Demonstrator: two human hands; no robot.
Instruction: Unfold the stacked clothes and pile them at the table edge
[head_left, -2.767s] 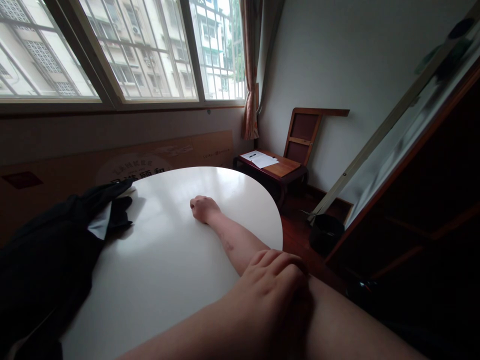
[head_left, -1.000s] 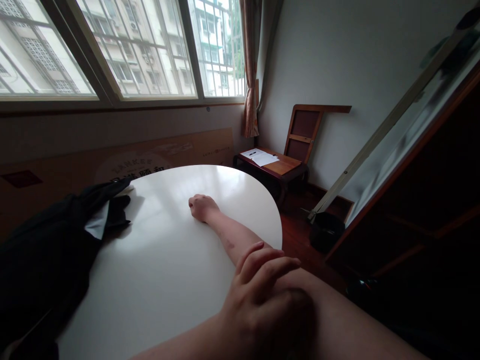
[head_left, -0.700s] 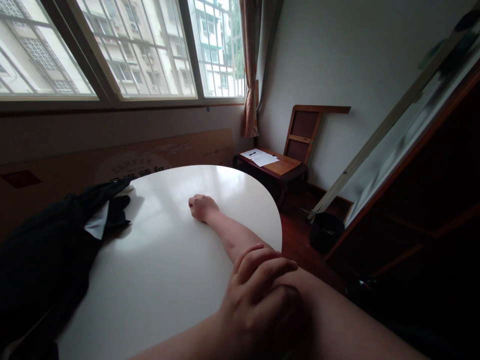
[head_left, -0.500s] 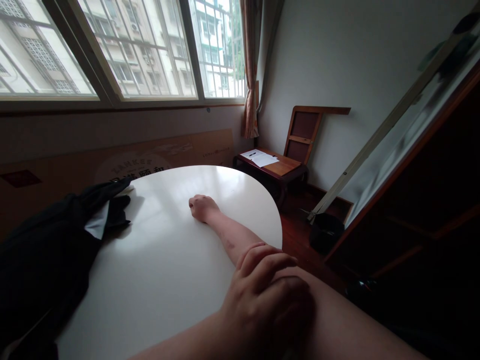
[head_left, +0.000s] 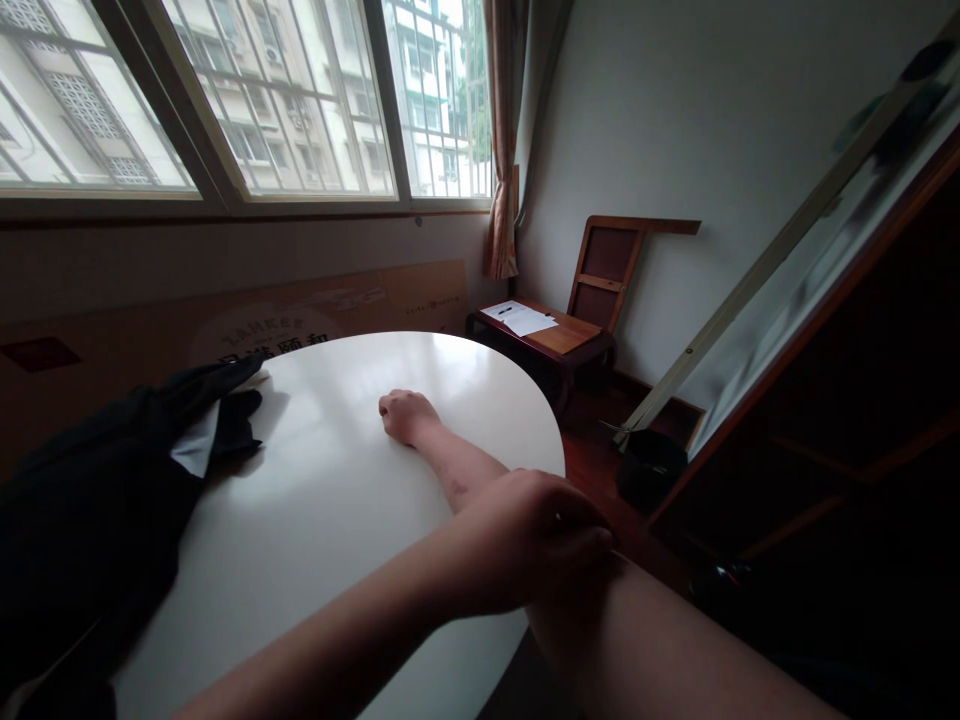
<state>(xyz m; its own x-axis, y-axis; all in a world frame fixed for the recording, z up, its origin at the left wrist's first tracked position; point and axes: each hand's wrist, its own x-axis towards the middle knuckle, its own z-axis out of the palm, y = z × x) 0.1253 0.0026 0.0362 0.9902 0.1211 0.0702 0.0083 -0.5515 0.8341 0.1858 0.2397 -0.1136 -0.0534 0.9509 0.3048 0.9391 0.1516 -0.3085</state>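
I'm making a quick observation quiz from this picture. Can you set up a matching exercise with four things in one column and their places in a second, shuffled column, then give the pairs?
Things:
1. left hand
2. right hand
3. black garment
4. sheets of paper

Places:
A. on the low wooden table by the curtain
B. closed in a fist on the white table
C. draped over the white table's left edge
D. on the right forearm

Pairs: 1-D, 2-B, 3-C, 4-A
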